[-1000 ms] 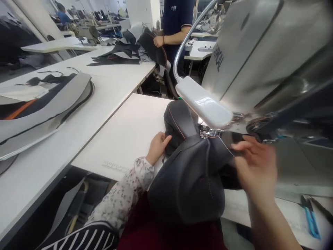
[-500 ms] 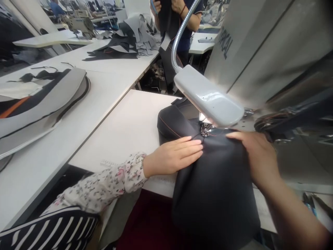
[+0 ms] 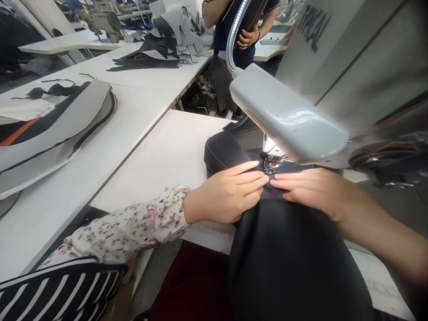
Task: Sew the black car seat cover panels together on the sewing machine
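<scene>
1. Left hand (image 3: 225, 194): flat on black material (image 3: 290, 249), fingers straight, close together, not gripping.
2. Right hand (image 3: 316, 189): also flat on it, fingertips near left's.
3. Material: smooth, leather-like, orange-red stitching on left fold; at the presser foot (image 3: 270, 165), draping over near edge of white table (image 3: 160, 156).
4. Grey sewing machine (image 3: 347, 76): dark lettering, "TYPICAL".
5. White lamp (image 3: 287, 113) above.

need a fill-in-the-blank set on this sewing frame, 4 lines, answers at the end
Left hand and right hand both rest on ____ material.
The floral sleeve leads to the ____ hand.
The word printed on the sewing machine reads ____.
The bright stripe on the stacked panels, picture left, is ____.

Missing: black; left; TYPICAL; orange
</scene>
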{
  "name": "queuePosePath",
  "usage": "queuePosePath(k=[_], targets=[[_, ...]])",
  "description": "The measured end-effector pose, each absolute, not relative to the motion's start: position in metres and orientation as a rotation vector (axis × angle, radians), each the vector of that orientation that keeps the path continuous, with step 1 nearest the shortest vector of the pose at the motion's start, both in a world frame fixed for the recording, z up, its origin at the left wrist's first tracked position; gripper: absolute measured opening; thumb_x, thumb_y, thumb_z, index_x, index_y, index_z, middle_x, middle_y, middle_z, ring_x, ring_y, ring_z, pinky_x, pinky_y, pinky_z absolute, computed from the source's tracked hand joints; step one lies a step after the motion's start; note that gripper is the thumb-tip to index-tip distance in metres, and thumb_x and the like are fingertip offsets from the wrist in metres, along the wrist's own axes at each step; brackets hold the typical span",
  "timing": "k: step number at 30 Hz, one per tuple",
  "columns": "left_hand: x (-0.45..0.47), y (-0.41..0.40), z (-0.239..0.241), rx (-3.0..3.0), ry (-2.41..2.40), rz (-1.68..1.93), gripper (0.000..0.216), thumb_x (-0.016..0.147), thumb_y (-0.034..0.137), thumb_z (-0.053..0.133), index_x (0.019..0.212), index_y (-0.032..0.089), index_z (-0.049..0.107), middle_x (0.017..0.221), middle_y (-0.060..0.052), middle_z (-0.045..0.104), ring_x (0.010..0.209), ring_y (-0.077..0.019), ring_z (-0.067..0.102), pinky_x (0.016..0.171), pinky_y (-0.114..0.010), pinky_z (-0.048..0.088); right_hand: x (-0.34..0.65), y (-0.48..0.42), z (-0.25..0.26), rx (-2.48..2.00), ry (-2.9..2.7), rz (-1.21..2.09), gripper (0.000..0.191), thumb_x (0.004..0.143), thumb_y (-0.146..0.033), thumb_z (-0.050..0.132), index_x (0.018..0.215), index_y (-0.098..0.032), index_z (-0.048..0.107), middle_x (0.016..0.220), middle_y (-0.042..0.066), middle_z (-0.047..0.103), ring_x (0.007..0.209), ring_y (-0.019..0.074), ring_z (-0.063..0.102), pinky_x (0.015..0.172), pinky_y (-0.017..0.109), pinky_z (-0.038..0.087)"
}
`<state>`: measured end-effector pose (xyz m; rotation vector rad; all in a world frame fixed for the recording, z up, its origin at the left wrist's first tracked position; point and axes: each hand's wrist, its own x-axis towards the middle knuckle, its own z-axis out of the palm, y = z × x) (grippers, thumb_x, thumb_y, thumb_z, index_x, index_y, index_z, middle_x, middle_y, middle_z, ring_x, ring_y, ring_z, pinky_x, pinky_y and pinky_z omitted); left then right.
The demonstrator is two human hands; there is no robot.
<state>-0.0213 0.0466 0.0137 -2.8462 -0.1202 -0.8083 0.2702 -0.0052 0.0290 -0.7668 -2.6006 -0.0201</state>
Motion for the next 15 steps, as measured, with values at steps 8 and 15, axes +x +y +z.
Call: queuePosePath(k=[8, 15], targets=[[-0.027, 0.054, 0.003, -2.863, -0.207, -1.007, 0.031, 0.093, 0.019, 0.055, 0.118, 0.018, 0.072, 0.134, -0.001, 0.074, 0.123, -0.0213, 0.065, 0.124, -0.047, 0.031, 0.276, -0.001, 0.019, -0.867, -2.574, -0.02, 0.021, 0.103, -0.029, 0.047, 0.109, -0.024, 0.067, 0.14, 0.001, 0.067, 0.132, 0.022, 0.062, 0.106, 0.042, 0.051], [-0.022, 0.064, -0.001, -2.957, -0.183, -1.113, 0.024, 0.094, 0.017, 0.056, 0.109, 0.019, 0.074, 0.125, -0.001, 0.078, 0.122, -0.0223, 0.064, 0.122, -0.046, 0.027, 0.292, 0.014, 0.009, -1.024, -2.498, 0.271, 0.029, 0.105, -0.026, 0.046, 0.106, -0.028, 0.076, 0.133, -0.001, 0.071, 0.135, 0.0204, 0.061, 0.12, 0.04, 0.047]])
